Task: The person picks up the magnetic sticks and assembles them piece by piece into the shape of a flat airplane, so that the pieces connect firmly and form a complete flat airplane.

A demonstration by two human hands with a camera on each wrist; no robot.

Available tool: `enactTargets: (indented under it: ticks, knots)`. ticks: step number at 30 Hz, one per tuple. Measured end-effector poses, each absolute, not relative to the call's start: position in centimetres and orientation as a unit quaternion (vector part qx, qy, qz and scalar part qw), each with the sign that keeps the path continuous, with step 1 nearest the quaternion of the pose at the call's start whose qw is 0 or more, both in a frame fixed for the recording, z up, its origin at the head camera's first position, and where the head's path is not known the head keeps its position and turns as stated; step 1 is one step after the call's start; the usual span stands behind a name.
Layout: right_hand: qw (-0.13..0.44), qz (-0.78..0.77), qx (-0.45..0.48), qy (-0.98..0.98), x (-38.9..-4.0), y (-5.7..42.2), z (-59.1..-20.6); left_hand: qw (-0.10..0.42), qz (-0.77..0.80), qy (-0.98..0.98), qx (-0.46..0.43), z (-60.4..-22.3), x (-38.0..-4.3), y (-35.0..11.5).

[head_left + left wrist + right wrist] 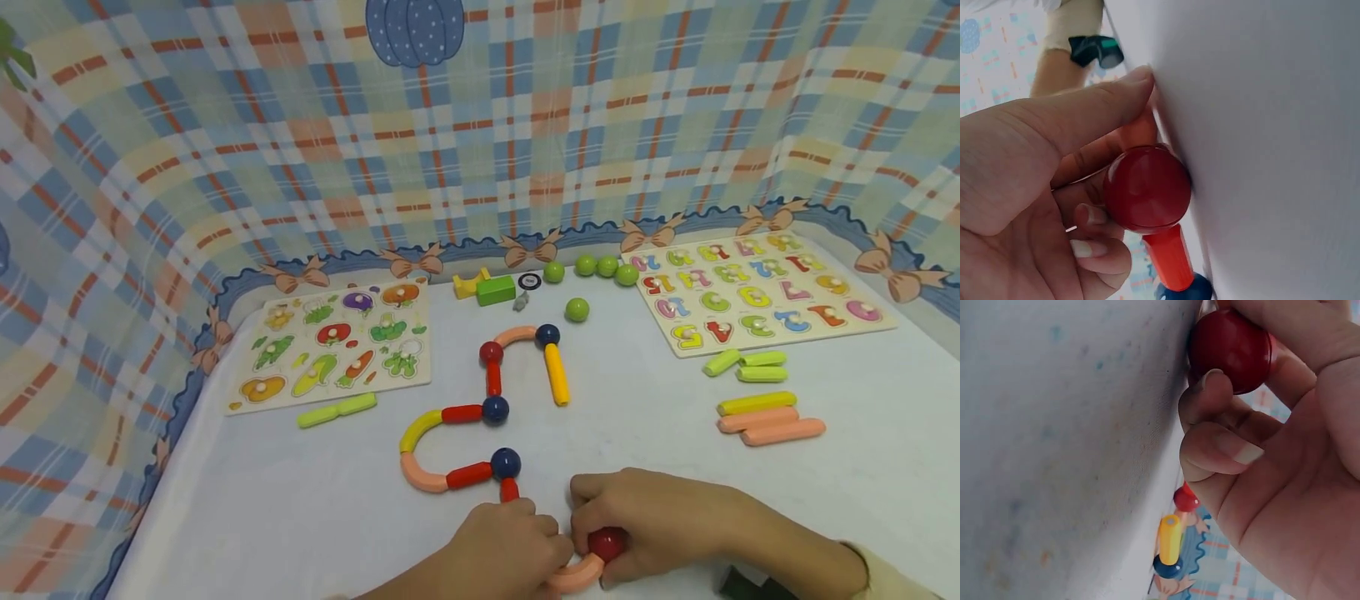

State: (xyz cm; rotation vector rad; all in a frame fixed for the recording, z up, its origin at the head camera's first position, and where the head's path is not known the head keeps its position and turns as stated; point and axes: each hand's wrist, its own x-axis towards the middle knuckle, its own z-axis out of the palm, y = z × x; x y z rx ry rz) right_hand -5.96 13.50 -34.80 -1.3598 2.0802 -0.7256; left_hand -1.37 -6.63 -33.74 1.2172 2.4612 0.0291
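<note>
A chain of magnetic rods and balls winds over the white table (322, 517). At its near end, my left hand (506, 546) pinches a curved pink rod (577, 575). A red ball (1147, 189) lies by the left fingers in the left wrist view, joined to a short red rod (1171, 259) and a blue ball (1188, 289). From the head, that red ball is hidden under the hand. My right hand (660, 517) grips another red ball (606, 543) between thumb and fingers, at the curved rod's right end. Farther along are a blue ball (506, 463) and a yellow rod (557, 375).
A vegetable puzzle board (429, 367) lies back left, a number puzzle board (840, 329) back right. Loose rods (757, 403) lie at right, and light green rods (337, 410) at left. Several green balls (577, 310) and a green block (496, 290) stand before the plaid curtain (480, 167).
</note>
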Motion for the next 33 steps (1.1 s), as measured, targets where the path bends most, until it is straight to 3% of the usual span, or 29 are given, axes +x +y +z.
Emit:
enactTargets:
  ticks: [13,17,24,33]
  knots:
    - [0.329,-0.366,-0.479,0.727,-7.7,14.0,-35.3,0.224,0.036,0.890,0.396,-32.9,-1.7,-7.9]
    - [0.280,-0.358,-0.440,0.774,-9.3,14.2,-35.2,0.219,0.040,0.886,0.406,-32.8,-1.8,-8.0]
    - [0.115,-0.225,-0.377,0.891,-13.8,12.6,-35.0,0.232,0.050,0.885,0.400,-32.8,-1.8,-8.2]
    - [0.102,-0.181,-0.379,0.902,-17.8,11.1,-34.9,0.205,0.028,0.896,0.392,-32.8,-1.9,-8.1]
